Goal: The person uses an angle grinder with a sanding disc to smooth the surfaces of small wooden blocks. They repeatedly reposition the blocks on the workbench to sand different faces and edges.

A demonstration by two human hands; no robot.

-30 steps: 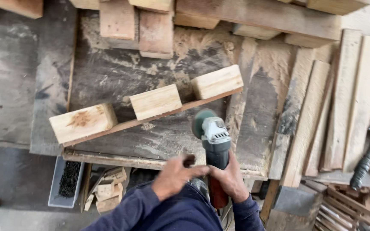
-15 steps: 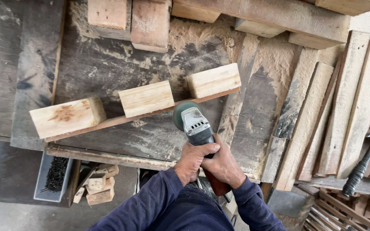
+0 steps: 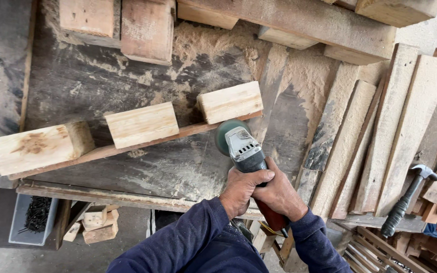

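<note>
Since a second ago your left hand (image 3: pixel 241 189) joined your right hand (image 3: pixel 279 194), both grips closed on the grinder (image 3: pixel 244 151). Its disc sits just below the right block (image 3: pixel 230 102); catching the slat (image 3: pixel 127 146) there could kick it.

At the right I see a hammer (image 3: pixel 404 201) lying near leaning planks (image 3: pixel 380 131). At the near left stands a grey tray of dark nails (image 3: pixel 32 218), with small wood offcuts (image 3: pixel 97 225) just beside it.

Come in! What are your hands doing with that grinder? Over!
Left hand, right hand both gripping grey-green angle grinder. Disc at thin wooden strip below right pale block. Nothing blocking.
</note>
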